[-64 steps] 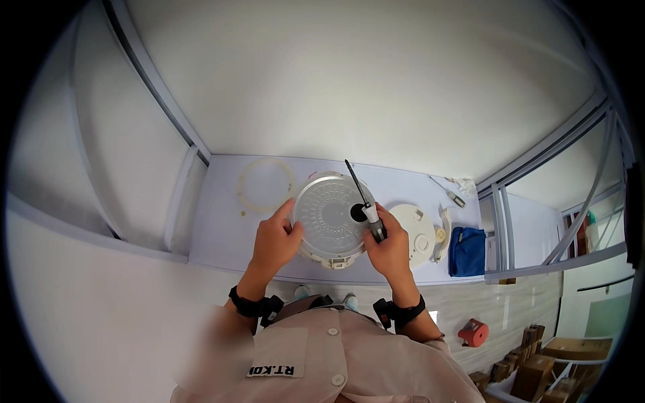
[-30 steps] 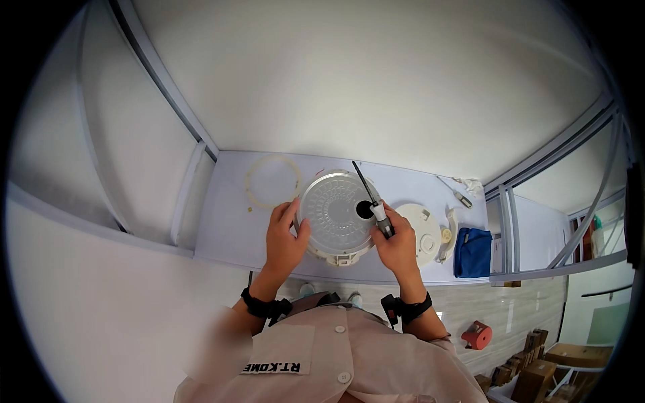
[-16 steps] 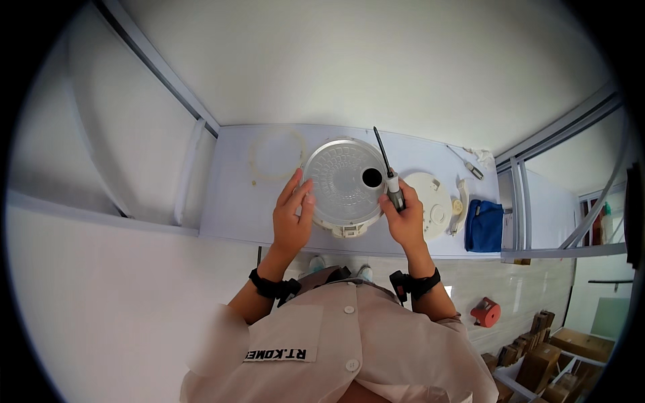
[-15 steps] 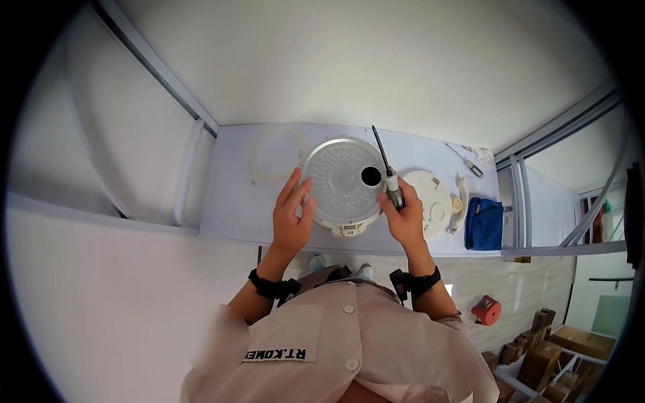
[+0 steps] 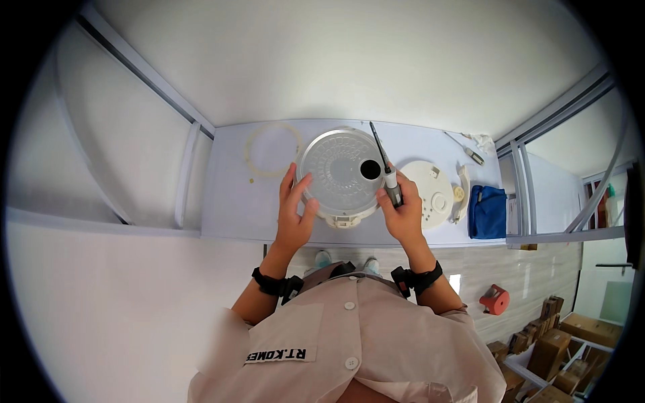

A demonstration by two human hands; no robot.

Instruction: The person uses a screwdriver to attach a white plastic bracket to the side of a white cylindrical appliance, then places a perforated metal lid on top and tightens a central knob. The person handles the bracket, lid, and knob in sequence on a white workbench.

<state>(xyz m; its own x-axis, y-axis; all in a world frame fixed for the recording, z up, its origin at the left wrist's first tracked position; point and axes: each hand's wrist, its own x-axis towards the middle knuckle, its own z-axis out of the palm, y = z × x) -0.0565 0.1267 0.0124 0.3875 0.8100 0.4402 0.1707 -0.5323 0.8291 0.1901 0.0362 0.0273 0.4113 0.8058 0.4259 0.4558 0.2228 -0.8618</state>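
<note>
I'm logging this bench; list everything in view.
Table: one, whitish, middle
Round part: one, silver, centre
Held screwdriver: one, grey, centre
Loose screwdriver: one, grey, table's far right
Ring: one, cream, table's left
Disc: one, white, right of centre
Curved strip: one, white, beside disc
Cloth: one, blue, table's right end
Stool: one, red, lower right
Boxes: several, brown, bottom right
Shirt: one, beige, bottom
Left hand: one, round part's left
Right hand: one, on held screwdriver

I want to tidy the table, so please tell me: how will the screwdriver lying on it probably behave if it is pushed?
The loose screwdriver is probably stiff, as its shaft looks straight. It may roll in a curve or swing round, since its grey handle is thicker than the shaft. That bulkier end is likely the heavier.
</note>
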